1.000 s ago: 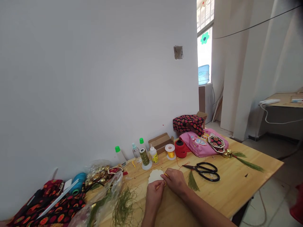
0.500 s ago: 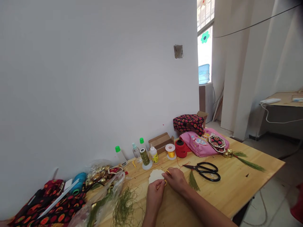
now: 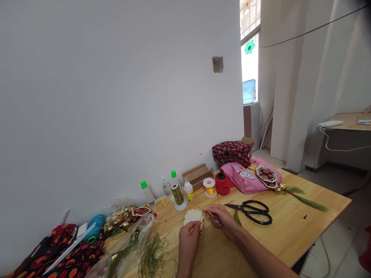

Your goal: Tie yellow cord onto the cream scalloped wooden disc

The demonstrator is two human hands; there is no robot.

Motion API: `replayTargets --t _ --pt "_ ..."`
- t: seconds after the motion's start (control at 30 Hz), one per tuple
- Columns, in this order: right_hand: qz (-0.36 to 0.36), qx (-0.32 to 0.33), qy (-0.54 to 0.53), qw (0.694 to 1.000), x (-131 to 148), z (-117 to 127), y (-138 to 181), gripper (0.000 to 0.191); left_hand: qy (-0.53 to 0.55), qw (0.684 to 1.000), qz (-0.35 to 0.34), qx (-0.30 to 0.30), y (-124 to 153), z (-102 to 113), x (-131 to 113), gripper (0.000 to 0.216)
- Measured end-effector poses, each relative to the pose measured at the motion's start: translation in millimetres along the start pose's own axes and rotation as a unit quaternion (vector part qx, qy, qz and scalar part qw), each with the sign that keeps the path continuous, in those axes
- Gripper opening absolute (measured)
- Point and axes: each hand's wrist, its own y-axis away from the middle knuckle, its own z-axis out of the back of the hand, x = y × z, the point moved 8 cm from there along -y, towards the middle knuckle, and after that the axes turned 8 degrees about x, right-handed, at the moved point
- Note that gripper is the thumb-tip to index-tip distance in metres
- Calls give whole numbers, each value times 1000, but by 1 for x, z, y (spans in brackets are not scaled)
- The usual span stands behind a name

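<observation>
In the lower centre of the frame, the person's left hand [image 3: 188,234] pinches a yellow cord [image 3: 201,227] between thumb and fingers, beside a pale scalloped card [image 3: 191,217]. The right hand [image 3: 222,219], just right of it, pinches another stretch of yellow cord, its fingertips pressed together. Scissors [image 3: 252,210] with black handles lie right of that hand, on the wooden table [image 3: 292,227] filling the lower frame. A spool [image 3: 210,188] of yellow cord stands above the hands.
</observation>
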Motion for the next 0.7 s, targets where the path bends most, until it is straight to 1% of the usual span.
replayTargets --t 0.03,0.1,0.17,0.23,0.33,0.43,0.53,0.63,0.7 --pt "0 24 -12 1000 -1 -5 0 28 -3 1000 3 0 0 0 1 29" --pt "-9 60 -3 998 -5 -14 0 30 -7 1000 2 -3 0 0 0 27" --pt "-25 83 32 996 -11 -22 0 37 -7 1000 -3 -10 1 2 -2 26" --pt "-24 96 78 992 -15 -29 0 43 2 1000 -4 -13 1 3 -2 24" --pt "-4 90 154 984 -19 -32 -1 48 38 999 0 -13 1 4 0 22" --pt "0 67 197 978 -26 -27 -3 49 87 996 0 -2 0 4 2 19" --pt "3 51 209 977 -31 -20 -6 47 154 987 16 35 -3 0 7 20" --pt "1 57 219 974 -33 -19 -6 47 197 974 76 85 -4 -5 17 26" --pt "2 64 220 973 -33 -21 -6 48 219 964 99 111 -3 -6 18 32"
